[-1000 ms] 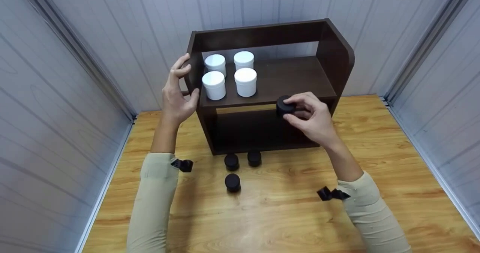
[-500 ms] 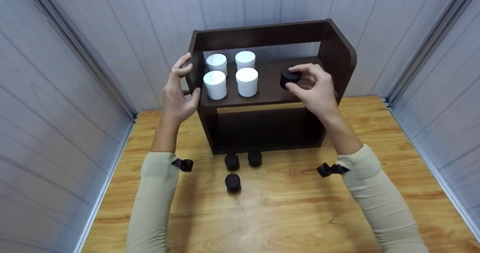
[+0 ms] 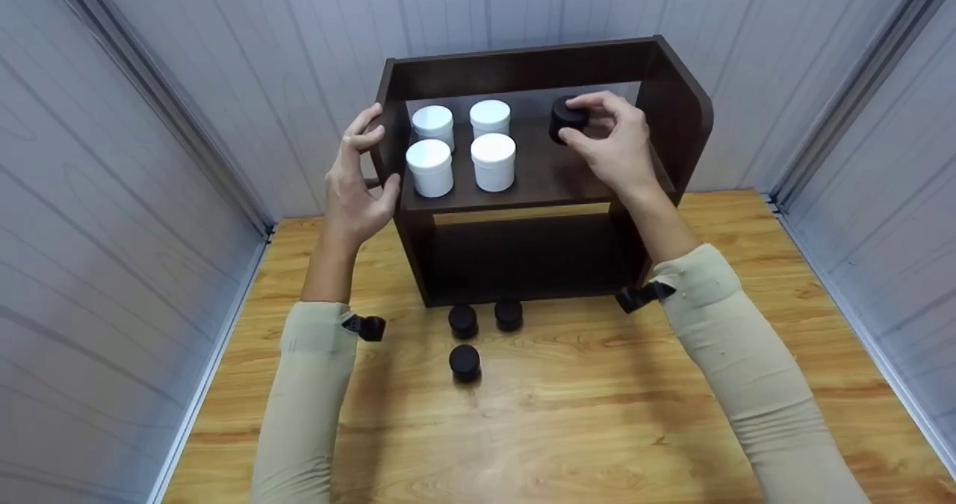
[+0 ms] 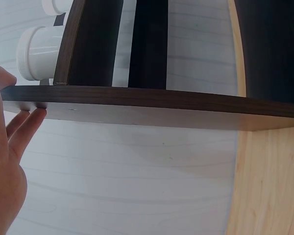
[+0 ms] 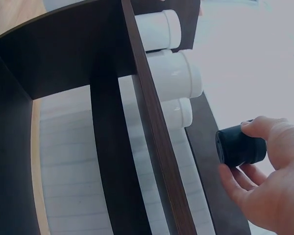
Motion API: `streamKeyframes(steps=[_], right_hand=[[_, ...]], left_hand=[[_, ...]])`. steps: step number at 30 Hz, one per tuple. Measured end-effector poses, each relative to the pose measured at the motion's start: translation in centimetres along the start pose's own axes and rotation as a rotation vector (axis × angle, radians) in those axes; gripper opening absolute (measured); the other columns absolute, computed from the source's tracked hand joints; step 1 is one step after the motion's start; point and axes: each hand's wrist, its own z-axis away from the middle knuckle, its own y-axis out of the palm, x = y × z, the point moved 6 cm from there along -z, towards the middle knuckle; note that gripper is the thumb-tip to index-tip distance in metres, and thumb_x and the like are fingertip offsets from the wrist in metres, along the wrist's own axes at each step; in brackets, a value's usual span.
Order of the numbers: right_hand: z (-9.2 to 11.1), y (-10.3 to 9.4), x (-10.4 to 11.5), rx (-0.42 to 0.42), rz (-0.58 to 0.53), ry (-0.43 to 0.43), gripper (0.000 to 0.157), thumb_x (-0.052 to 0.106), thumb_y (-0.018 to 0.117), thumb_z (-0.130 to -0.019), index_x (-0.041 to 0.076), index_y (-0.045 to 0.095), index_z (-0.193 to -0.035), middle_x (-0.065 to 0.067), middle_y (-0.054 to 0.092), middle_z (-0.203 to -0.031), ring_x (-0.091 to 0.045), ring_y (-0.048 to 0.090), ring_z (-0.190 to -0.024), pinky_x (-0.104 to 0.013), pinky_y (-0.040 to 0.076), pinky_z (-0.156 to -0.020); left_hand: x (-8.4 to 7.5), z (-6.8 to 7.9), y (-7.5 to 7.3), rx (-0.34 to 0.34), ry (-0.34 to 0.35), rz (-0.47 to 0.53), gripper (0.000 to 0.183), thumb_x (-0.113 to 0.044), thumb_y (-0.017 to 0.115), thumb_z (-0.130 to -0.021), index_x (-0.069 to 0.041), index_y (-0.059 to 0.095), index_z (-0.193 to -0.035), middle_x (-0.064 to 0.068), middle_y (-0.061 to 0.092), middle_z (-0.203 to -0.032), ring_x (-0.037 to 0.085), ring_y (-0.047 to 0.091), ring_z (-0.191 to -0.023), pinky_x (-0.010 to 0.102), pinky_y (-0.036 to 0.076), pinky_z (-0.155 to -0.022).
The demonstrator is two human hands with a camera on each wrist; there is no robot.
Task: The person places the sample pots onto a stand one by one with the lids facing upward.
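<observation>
A dark brown two-tier shelf [image 3: 523,75] stands at the back. My left hand [image 3: 357,190] grips its left side panel [image 4: 157,100], thumb at the front edge and fingers along the outer face. Between thumb and fingertips my right hand [image 3: 618,142] pinches a small black lidded jar [image 3: 565,120]. In the head view this jar overlaps the rear right part of the upper board; the right wrist view shows the jar [image 5: 237,145] above the board, apart from the white jars. Several white lidded jars [image 3: 494,163] stand in two rows on the upper board's left half.
Three more black jars [image 3: 465,362] stand on the wood-grain surface [image 3: 553,429] in front of the shelf, two of them close to its base. Pale panelled walls [image 3: 149,190] enclose the left, back and right. A right side panel [image 3: 676,116] borders the upper board.
My right hand has carried the black jar up from the front of the shelf and back over the upper board. My left hand has stayed on the side panel.
</observation>
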Motion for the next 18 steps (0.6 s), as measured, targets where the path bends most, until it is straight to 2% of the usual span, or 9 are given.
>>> streamKeyframes(steps=[8, 12, 18], right_hand=[[-2.0, 1.1, -0.9, 0.013, 0.032, 0.053, 0.035, 0.0, 0.083, -0.095, -0.002, 0.078, -0.13, -0.019, 0.075, -0.138, -0.022, 0.074, -0.119, -0.032, 0.062, -0.109], [-2.9, 1.5, -1.5, 0.013, 0.051, 0.066, 0.034, 0.0, 0.083, -0.096, -0.001, 0.078, -0.13, -0.018, 0.075, -0.139, -0.028, 0.076, -0.122, -0.033, 0.063, -0.107], [-3.6, 2.1, -3.0, 0.001, 0.078, 0.109, 0.033, 0.001, 0.082, -0.097, 0.002, 0.078, -0.13, -0.019, 0.074, -0.142, -0.029, 0.075, -0.123, -0.034, 0.061, -0.11]], left_hand=[[0.0, 0.0, 0.0, -0.003, -0.003, 0.007, 0.054, 0.011, 0.068, -0.089, -0.004, 0.059, -0.14, 0.019, 0.057, -0.169, 0.036, 0.064, -0.152, 0.046, 0.054, -0.127], [-0.1, -0.2, 0.1, -0.005, -0.002, 0.005, 0.054, 0.011, 0.069, -0.089, -0.005, 0.059, -0.139, 0.018, 0.058, -0.169, 0.036, 0.065, -0.151, 0.046, 0.055, -0.126], [-0.2, -0.3, 0.3, -0.005, -0.012, 0.01, 0.053, 0.01, 0.07, -0.089, -0.004, 0.059, -0.139, 0.018, 0.058, -0.169, 0.035, 0.064, -0.152, 0.045, 0.054, -0.127]])
